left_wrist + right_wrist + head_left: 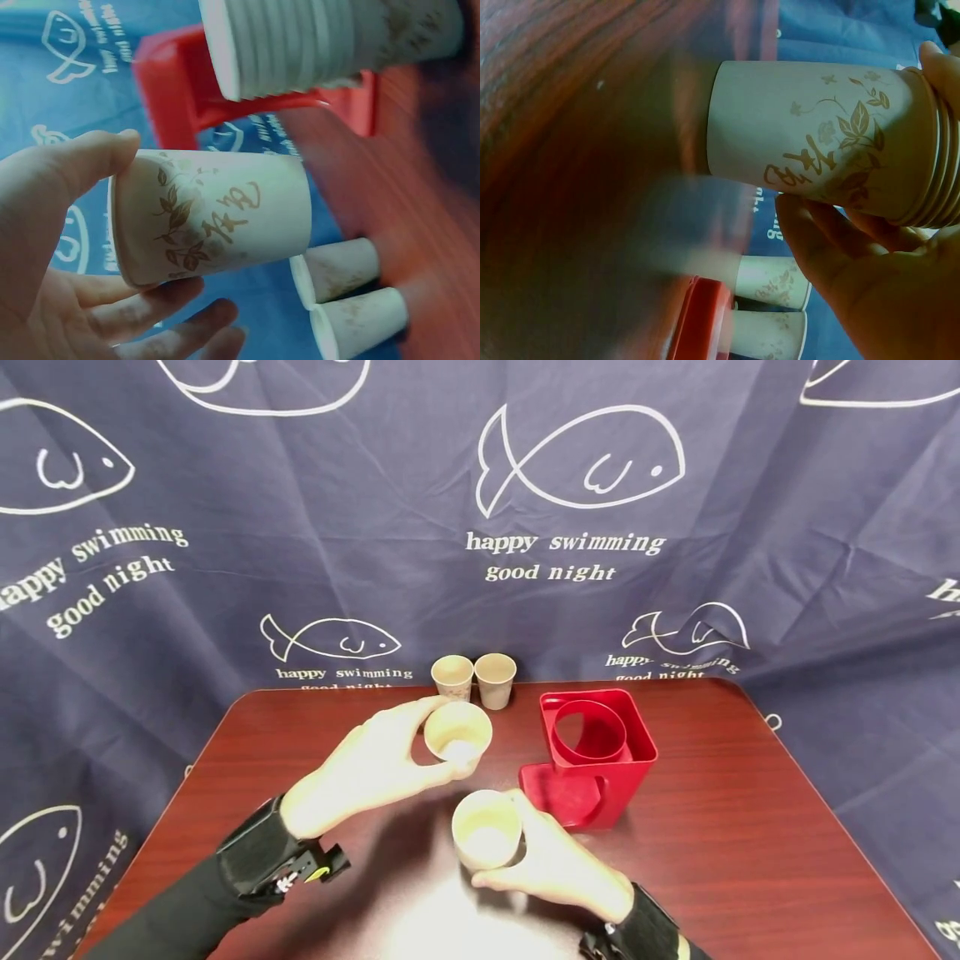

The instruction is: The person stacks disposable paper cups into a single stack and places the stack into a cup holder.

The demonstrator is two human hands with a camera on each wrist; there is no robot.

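Head view: left hand (367, 772) grips one paper cup (458, 734), right hand (558, 864) grips a cup stack (487, 829), both beside the red holder (592, 756), seemingly for separating.

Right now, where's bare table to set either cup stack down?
Free: the wide strip of table right of the red holder, and the near-left stretch beside the left hand. Crowded: the middle, where the left hand's cup, the right hand with its nested stack, and the two back cups cluster by the holder.
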